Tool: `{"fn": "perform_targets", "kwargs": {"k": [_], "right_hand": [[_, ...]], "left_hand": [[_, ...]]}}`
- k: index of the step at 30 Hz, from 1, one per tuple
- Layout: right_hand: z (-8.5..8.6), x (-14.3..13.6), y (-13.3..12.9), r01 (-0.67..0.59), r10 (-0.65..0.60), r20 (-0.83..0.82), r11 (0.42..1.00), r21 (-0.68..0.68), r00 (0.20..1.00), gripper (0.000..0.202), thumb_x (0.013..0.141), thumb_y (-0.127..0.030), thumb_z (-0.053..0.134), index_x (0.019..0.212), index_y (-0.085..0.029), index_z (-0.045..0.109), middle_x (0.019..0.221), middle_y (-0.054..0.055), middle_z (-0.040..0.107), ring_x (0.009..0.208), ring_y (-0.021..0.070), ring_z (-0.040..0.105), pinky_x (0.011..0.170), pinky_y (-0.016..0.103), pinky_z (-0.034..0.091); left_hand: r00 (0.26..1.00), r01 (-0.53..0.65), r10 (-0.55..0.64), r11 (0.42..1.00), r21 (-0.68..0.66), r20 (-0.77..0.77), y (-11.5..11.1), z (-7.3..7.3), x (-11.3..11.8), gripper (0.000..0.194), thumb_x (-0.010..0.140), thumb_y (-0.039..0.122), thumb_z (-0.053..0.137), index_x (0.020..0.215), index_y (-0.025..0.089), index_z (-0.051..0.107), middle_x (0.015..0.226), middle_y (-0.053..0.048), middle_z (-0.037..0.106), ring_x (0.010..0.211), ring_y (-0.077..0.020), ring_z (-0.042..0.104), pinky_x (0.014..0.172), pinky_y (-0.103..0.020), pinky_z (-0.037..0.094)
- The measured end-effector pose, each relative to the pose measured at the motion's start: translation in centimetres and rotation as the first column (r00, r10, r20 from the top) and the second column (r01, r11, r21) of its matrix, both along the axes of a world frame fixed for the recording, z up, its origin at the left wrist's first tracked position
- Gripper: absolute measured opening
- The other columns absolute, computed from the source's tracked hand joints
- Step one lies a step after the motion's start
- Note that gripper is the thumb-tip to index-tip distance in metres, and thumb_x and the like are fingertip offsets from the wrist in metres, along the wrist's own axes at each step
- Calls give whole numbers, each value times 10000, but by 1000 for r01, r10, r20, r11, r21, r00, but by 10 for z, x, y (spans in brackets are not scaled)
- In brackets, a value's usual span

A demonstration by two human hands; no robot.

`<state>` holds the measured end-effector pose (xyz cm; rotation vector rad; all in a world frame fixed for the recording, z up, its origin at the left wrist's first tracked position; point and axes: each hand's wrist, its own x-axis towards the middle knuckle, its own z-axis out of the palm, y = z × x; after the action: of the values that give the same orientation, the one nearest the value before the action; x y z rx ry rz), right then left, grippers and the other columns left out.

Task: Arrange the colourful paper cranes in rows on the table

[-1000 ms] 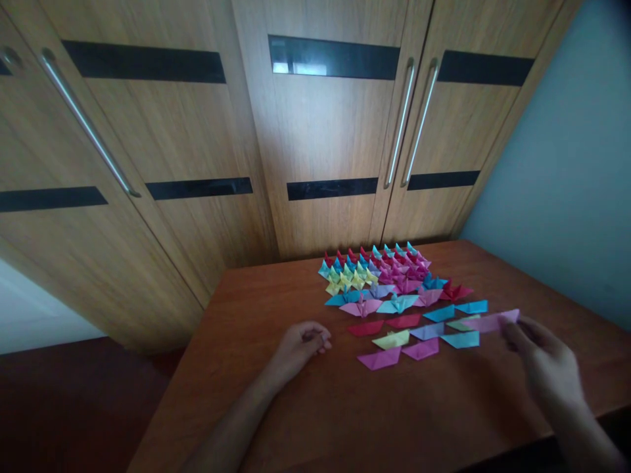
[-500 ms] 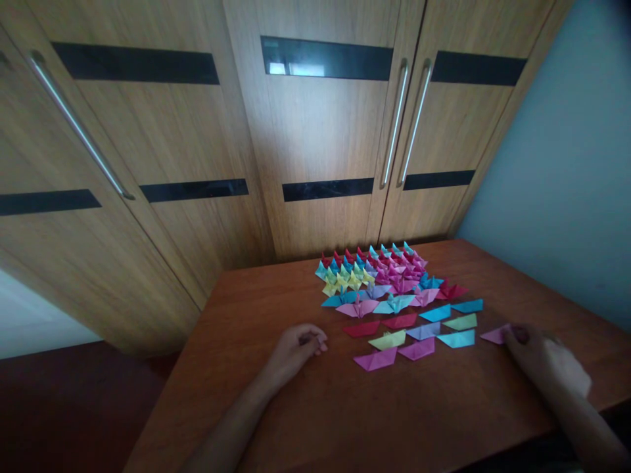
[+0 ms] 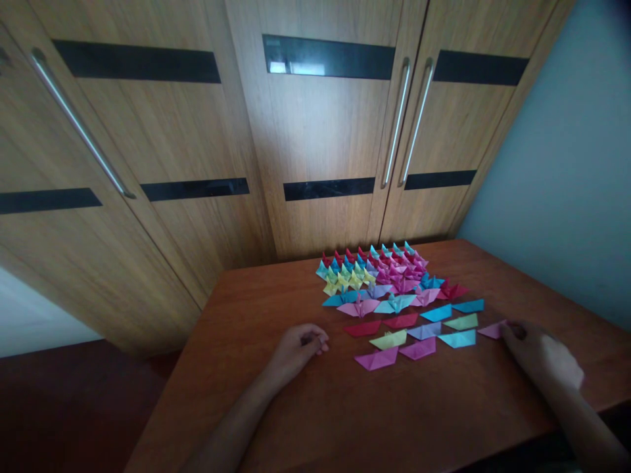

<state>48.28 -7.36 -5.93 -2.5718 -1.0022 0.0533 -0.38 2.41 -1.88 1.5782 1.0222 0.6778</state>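
Observation:
In my right hand [image 3: 545, 358] the thumb and fingers pinch the right end of a pink folded paper piece [image 3: 491, 330], low over the tabletop beside the right end of the folded rows. My left hand [image 3: 298, 349] rests on the wood with its fingers curled in and nothing seen in them. Between my hands lie several flat folded papers, among them a light blue one [image 3: 457, 338], a green one [image 3: 461, 321], a purple one [image 3: 424, 330], a red one [image 3: 363, 328] and a magenta one [image 3: 376, 359].
Behind the flat pieces stand close rows of origami cranes, with a turquoise crane [image 3: 395, 303] and a pink crane [image 3: 359, 306] in front. The brown table [image 3: 345, 420] backs onto a wooden wardrobe [image 3: 325, 131] with metal handles. A blue-grey wall [image 3: 557, 184] rises at the right.
My right hand has shifted slightly left with the pink folded paper, bringing it nearer the light blue piece. My left hand keeps its place.

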Motion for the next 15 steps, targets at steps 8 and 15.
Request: {"fn": "perform_targets", "kwargs": {"k": [8, 15], "right_hand": [[-5, -2, -3, 36, -44, 85, 995, 88, 995, 348, 669, -486, 605, 922, -273, 715, 818, 171, 653, 370, 123, 360, 443, 337, 285], [24, -83, 6, -237, 192, 147, 880, 412, 970, 345, 789, -478, 495, 920, -216, 677, 811, 117, 675, 640, 236, 594, 573, 336, 400]], "left_hand": [[1000, -2, 2, 1000, -3, 0, -1, 0, 0, 186, 774, 316, 556, 777, 156, 649, 718, -37, 678, 672, -144, 599, 645, -246, 458], [1000, -13, 13, 1000, -10, 16, 2, -2, -1, 243, 773, 374, 575, 795, 144, 653, 725, -48, 679, 660, -144, 589, 628, -248, 449]]}}
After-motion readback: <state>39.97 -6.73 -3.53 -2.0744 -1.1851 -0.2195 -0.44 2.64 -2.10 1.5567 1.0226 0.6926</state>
